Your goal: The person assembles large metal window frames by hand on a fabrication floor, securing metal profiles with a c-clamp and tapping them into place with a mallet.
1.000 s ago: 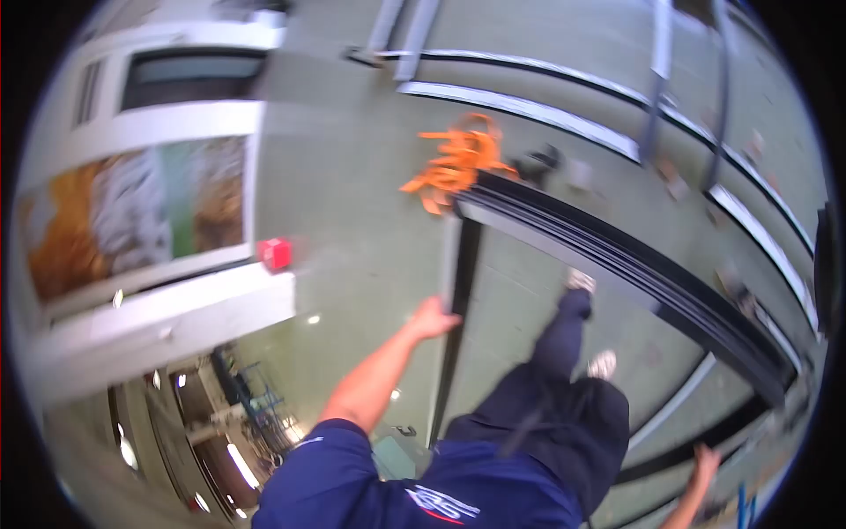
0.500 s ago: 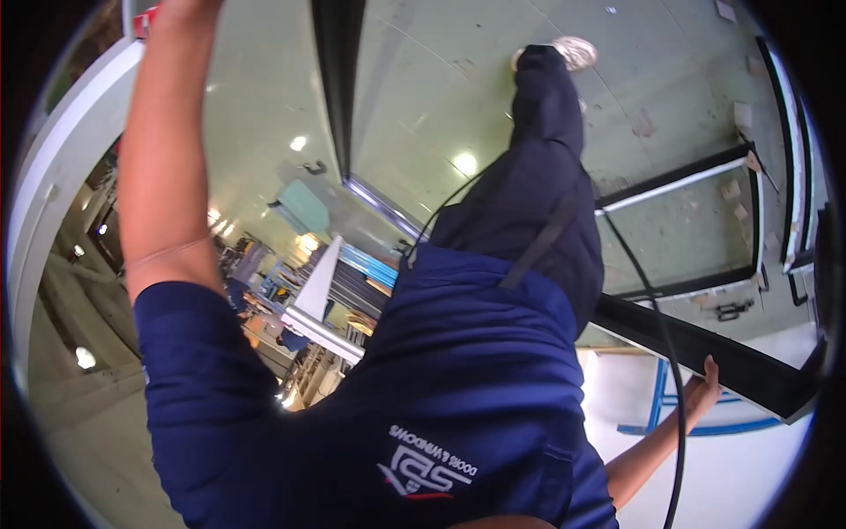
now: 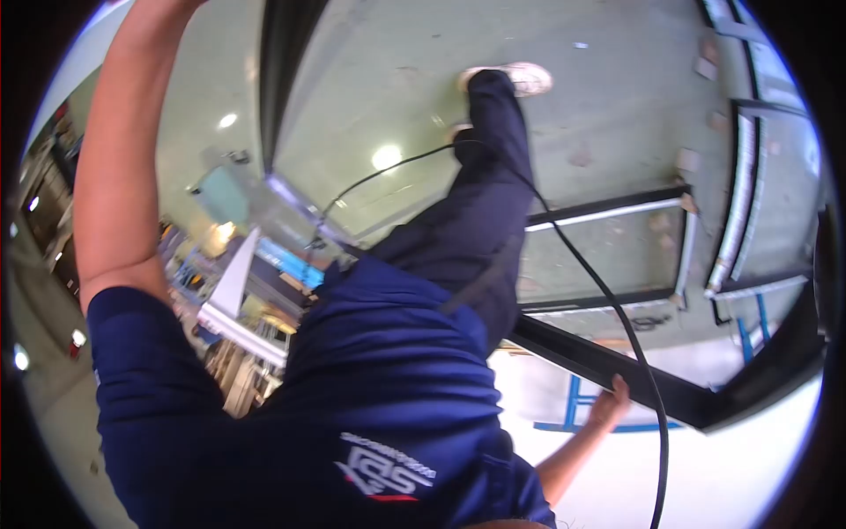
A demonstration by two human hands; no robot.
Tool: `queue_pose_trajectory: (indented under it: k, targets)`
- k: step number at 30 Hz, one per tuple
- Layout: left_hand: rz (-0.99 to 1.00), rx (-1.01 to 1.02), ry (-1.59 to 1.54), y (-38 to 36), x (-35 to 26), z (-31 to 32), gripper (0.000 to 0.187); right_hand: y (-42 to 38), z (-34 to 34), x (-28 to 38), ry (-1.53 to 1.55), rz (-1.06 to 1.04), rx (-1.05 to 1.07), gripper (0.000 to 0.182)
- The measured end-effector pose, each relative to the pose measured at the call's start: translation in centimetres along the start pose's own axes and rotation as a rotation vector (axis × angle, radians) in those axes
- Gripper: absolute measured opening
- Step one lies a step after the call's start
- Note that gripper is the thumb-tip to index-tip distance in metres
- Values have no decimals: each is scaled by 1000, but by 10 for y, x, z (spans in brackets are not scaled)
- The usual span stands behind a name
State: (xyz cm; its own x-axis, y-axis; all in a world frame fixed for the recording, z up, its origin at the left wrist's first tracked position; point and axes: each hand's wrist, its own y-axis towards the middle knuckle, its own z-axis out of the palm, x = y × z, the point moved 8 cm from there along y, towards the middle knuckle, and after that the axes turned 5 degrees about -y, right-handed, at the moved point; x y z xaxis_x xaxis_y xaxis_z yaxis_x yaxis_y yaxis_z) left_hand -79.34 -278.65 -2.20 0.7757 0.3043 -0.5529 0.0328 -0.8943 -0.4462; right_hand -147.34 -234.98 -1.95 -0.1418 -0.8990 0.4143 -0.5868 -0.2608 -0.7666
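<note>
My right hand (image 3: 610, 407) is at the lower edge of a long black frame bar (image 3: 617, 368), closed on it with a fingertip showing against its face. The bar runs from behind my hip to a corner at the right, where another black length bends upward. My left arm (image 3: 123, 185) reaches up along the left side; its hand is cut off by the top edge. Close to that arm, a second black bar (image 3: 284, 79) slants down to a silver section (image 3: 295, 198). A black cable (image 3: 621, 322) crosses in front of my legs and past my right hand.
A rectangular frame (image 3: 683, 256) lies on the greenish floor, and more frames (image 3: 745, 203) are at the far right. Blue metal supports (image 3: 575, 404) show below the black bar. Behind my left side are racks and stacked material (image 3: 286, 264). My shoe (image 3: 527, 79) is at the top.
The view has turned, so my body and the frames sit further left. The right hand stays at the black bar. The cable now arcs higher over my legs.
</note>
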Motion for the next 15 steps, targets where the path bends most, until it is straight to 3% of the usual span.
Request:
queue_pose_trajectory:
  k: [1,3,4,5,6,7,10,15]
  targets:
    - [47,28,-92,-2,0,2,32,11,-15,-14,-2,3,-27,65]
    - [98,38,-148,9,28,2,35,-8,28,10,54,-70,48,66]
    - [-32,68,-160,11,32,6,35,-13,37,15,127,-47,3,66]
    - [-131,227,-279,17,76,17,30,-14,39,15,156,-69,3,66]
    - [-9,153,-350,11,64,15,27,-16,35,13,135,-90,-12,65]
    - [-122,180,-279,9,88,13,30,-19,31,9,125,-118,-27,64]
    - [9,71,-382,-14,57,-10,39,-42,16,-2,128,-112,-111,52]
    - [108,70,-400,-49,44,-49,30,-85,-17,-24,76,-186,-218,42]
